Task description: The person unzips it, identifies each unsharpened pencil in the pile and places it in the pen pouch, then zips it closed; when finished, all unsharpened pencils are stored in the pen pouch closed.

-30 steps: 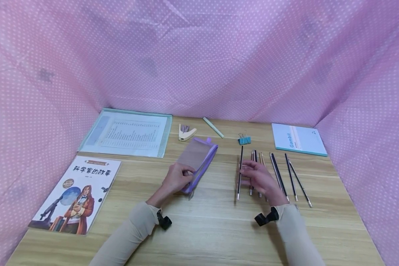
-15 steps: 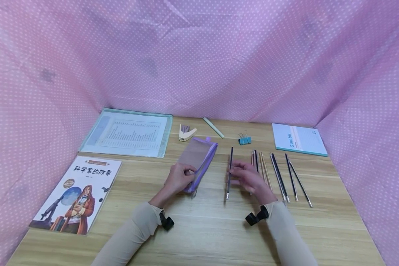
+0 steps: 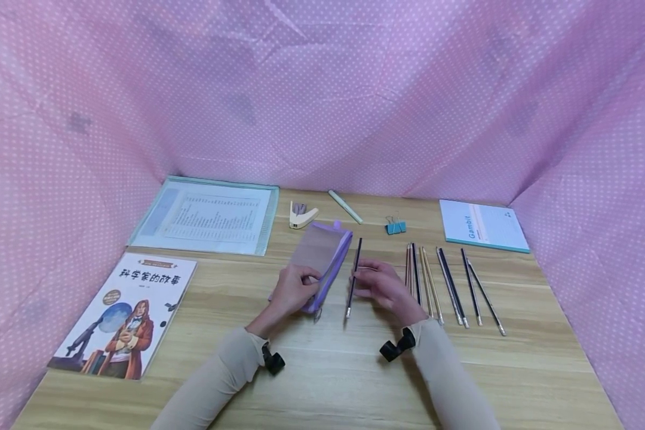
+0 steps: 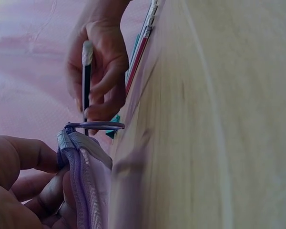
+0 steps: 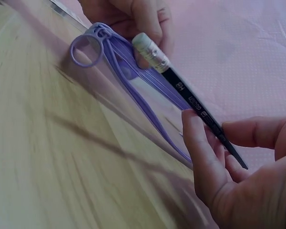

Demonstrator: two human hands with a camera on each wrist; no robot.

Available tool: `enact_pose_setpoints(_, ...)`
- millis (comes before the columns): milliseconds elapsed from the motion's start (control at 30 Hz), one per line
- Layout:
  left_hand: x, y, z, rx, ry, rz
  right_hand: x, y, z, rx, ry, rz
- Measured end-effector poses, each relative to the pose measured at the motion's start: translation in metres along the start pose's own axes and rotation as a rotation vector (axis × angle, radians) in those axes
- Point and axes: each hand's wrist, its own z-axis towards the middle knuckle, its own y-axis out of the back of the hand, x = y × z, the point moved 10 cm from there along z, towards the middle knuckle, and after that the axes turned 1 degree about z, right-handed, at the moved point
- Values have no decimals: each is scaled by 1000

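Observation:
In the head view a purple-edged, see-through zip pencil case (image 3: 317,251) stands on the table, and my left hand (image 3: 295,289) pinches its near part. The right wrist view shows its zip side parted, with a purple ring (image 5: 87,50) at the zip end. My right hand (image 3: 381,283) holds a black pencil (image 3: 354,278) between thumb and fingers, just right of the case and apart from it. White eraser (image 5: 143,42) end points toward me; the far tip is hidden in the right wrist view. Several pencils (image 3: 429,283) lie in a row right of this hand.
Behind the case are a stapler (image 3: 303,215), a light green pen (image 3: 345,206) and a teal binder clip (image 3: 395,226). A notebook (image 3: 484,224) lies back right. On the left are a document folder (image 3: 204,215) and an illustrated book (image 3: 123,316).
My right hand has carried the black pencil leftward from the pencil row to beside the pencil case. My left hand keeps its pinch on the case, shifting only slightly.

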Motion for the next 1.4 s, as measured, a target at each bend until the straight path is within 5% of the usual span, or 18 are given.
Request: enact_pose_setpoints(1400, -3, -7, -2, 9, -28, 5, -3, -24, 33, -233, 36, -76)
